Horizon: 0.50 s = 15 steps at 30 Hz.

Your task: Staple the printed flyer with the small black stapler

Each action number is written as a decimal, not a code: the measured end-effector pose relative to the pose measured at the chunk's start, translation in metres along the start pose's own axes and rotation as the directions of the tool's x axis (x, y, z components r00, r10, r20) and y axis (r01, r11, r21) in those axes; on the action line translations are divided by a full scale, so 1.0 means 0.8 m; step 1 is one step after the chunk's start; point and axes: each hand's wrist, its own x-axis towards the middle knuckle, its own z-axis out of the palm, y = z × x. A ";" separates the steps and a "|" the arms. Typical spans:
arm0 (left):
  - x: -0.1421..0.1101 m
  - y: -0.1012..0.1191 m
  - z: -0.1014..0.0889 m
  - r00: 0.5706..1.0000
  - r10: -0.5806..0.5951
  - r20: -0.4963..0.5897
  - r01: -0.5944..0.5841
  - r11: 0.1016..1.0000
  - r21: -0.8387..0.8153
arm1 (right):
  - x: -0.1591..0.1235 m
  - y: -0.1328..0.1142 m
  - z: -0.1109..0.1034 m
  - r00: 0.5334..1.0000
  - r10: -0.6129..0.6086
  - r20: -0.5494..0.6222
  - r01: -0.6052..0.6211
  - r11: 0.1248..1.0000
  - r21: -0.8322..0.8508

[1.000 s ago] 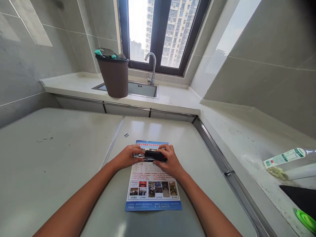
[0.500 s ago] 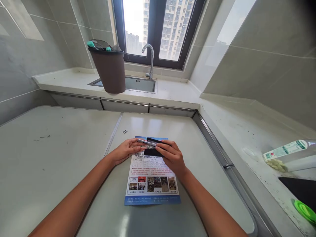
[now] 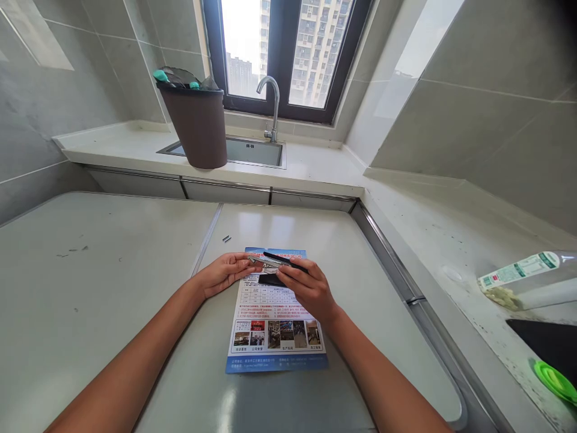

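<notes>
Above a printed leaflet [image 3: 279, 305], a black and silver stapler [image 3: 270, 279] is spread open, its metal magazine pointing left. My right hand [image 3: 311, 287] is closed around its right end. The fingers of my left hand [image 3: 229, 272] are bent together at the magazine's left tip, touching it; whether they pinch anything small there is hidden. Two short strips of staples [image 3: 226, 239] lie on the white table [image 3: 112, 337], beyond my left hand. The leaflet lies flat beneath both hands, its upper part partly covered by the stapler.
A brown bin [image 3: 198, 129] stands at the edge of the sink [image 3: 255, 151], near the tap [image 3: 274, 108]. On the right counter lie a clear plastic bottle [image 3: 532, 279] and a green lid [image 3: 554, 380]. Small dark flecks [image 3: 76, 250] dot the table's left half.
The stapler has tilted in my right hand, its black top arm now lying closer along the metal magazine. My left fingers stay at the magazine's tip. The view has shifted slightly.
</notes>
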 end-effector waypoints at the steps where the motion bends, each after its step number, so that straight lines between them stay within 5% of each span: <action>1: 0.000 0.000 -0.001 1.000 -0.007 -0.010 0.007 1.000 -0.007 | 0.000 0.000 0.000 1.000 -0.007 -0.008 0.007 1.000 -0.012; 15: 0.002 -0.002 -0.003 0.998 -0.056 -0.037 0.055 0.998 -0.013 | 0.004 -0.008 -0.006 0.988 -0.149 0.045 0.154 0.980 -0.128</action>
